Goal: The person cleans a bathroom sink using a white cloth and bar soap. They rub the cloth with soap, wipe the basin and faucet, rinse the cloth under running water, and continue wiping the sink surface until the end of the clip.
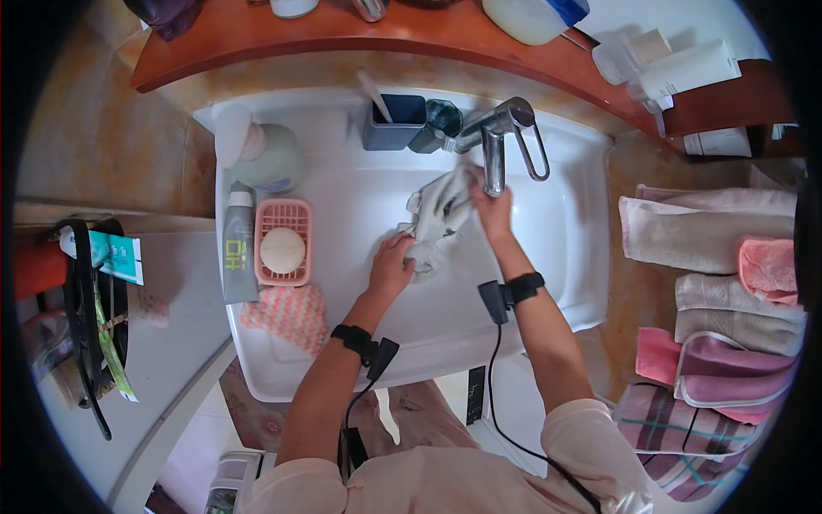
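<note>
A wet-looking whitish cloth [439, 212] with dark marks hangs bunched between my hands over the white sink [342, 218]. My right hand [494, 214] is closed on its upper right end, right beneath the spout of the chrome faucet [494, 150]; the spout hides part of the fingers. At the cloth's lower left edge, my left hand [393, 261] has its fingers curled onto the fabric. Whether water is running cannot be made out.
On the sink's left ledge are a pump bottle [272, 158], a grey tube [240, 248], a pink soap dish [306, 224] with round soap [282, 250], and a checked cloth [287, 317]. A dark cup [396, 128] stands behind. Folded towels [685, 227] hang right; a red-brown shelf [342, 38] runs above.
</note>
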